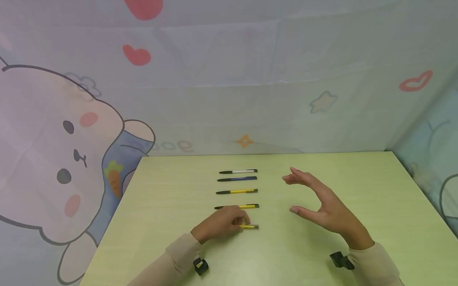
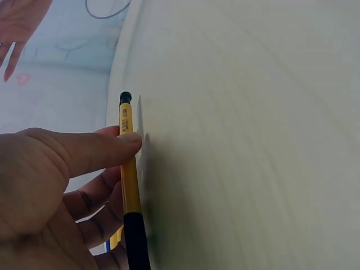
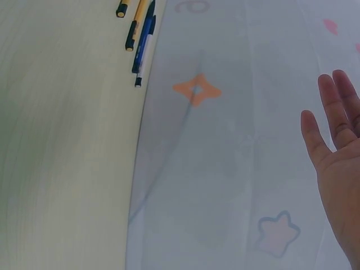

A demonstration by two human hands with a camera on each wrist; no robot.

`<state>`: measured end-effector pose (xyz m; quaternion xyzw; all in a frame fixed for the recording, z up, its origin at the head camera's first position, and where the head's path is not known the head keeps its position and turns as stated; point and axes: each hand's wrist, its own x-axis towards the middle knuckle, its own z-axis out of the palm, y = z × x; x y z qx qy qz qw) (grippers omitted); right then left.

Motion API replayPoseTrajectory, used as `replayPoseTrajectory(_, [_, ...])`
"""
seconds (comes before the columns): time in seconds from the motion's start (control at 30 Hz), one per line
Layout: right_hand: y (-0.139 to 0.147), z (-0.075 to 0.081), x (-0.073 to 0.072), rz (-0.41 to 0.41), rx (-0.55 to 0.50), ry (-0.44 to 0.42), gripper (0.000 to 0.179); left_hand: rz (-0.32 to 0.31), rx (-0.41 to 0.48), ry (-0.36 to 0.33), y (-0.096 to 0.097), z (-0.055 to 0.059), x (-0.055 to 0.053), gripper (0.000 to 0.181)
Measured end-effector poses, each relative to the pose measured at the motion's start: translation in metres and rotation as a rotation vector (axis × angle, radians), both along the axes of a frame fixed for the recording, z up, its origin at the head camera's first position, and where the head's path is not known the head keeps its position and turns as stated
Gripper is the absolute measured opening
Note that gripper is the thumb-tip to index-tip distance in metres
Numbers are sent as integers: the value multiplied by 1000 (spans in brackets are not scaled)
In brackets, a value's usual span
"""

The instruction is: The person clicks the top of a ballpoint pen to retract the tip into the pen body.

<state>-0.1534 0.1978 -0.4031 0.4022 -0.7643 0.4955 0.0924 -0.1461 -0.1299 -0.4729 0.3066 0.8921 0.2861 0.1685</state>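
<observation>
My left hand (image 1: pixel 222 223) pinches a yellow pen (image 1: pixel 250 226) between thumb and fingers, low over the table in the head view. In the left wrist view this yellow pen (image 2: pixel 130 185) shows its black end button and black grip, with the thumb lying across its barrel. Just beyond that hand lies another yellow pen (image 1: pixel 248 206), partly hidden by it. Farther back, a third yellow pen (image 1: pixel 237 191), a blue pen (image 1: pixel 237 178) and a white pen (image 1: pixel 239 171) lie roughly parallel. My right hand (image 1: pixel 327 206) hovers right of the pens, fingers spread and holding nothing.
The pens lie on a pale yellow-green table (image 1: pixel 161 178). Its far edge meets a printed cloth backdrop (image 1: pixel 222 99) with hearts, stars and a cartoon animal. Each wrist carries a small black mount, such as the right-hand strap piece (image 1: pixel 341 260).
</observation>
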Motion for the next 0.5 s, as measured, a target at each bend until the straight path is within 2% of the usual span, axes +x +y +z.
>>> replayPoseTrajectory(0.2, [3, -5, -2, 2, 1, -5, 96, 1, -45, 25, 0, -2, 0, 20])
replayPoseTrajectory(0.5, [4, -7, 1, -24, 7, -7, 100, -8, -57, 35, 1, -1, 2, 19])
